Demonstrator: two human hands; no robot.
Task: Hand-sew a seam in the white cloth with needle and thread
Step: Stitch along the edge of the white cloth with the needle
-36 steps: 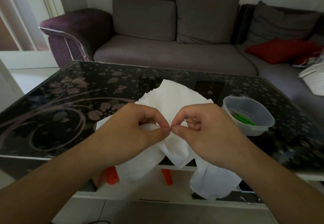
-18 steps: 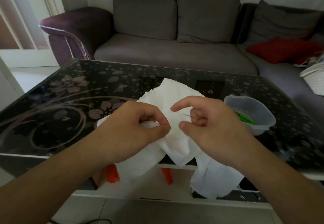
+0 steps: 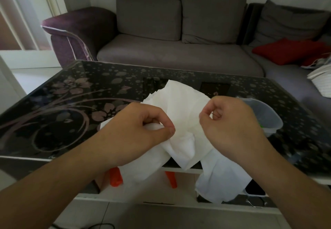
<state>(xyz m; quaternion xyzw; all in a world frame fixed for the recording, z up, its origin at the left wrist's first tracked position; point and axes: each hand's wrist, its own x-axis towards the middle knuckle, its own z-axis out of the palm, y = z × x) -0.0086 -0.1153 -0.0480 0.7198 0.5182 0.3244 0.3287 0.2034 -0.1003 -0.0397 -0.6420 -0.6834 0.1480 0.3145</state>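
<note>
Here, two hands work one white cloth (image 3: 180, 106) at frame centre: the left hand (image 3: 136, 132) pinches a fold, the right hand (image 3: 227, 121) pinches the needle. One plastic tub (image 3: 268, 119) sits right. No writing is legible.

Needle and thread too fine to make out for certain between the pinched fingertips of the right hand (image 3: 231, 126). Plastic tub (image 3: 266, 117) half hidden behind that hand, contents unreadable. White cloth (image 3: 180, 106) partly covered by the left hand (image 3: 132, 132); both forearms cut by the bottom edge.
</note>
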